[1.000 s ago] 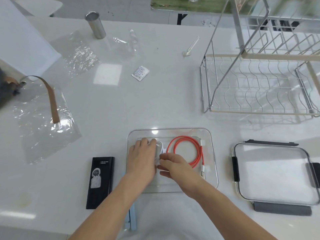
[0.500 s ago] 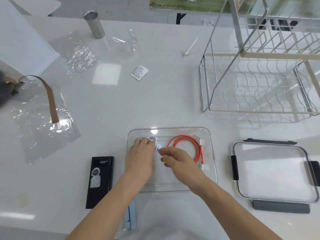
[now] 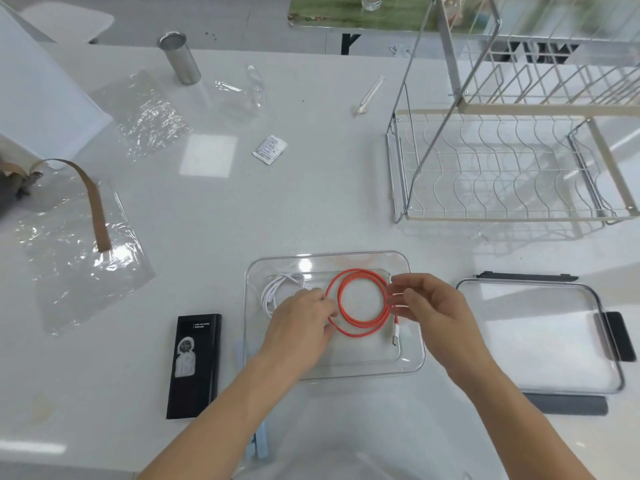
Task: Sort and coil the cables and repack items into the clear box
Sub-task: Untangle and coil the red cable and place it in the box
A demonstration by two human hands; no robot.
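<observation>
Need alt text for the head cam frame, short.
Two hands, left hand and right hand, hold a coiled orange cable over a clear box that holds a white cable. Its lid lies right, a black box left.

Both bare forearms reach in from the near edge and converge. The left hand (image 3: 302, 326) lies palm down, its fingertips pinched together toward the right. The right hand (image 3: 432, 308) sits just right of it, fingers curled leftward in a pinch.
</observation>
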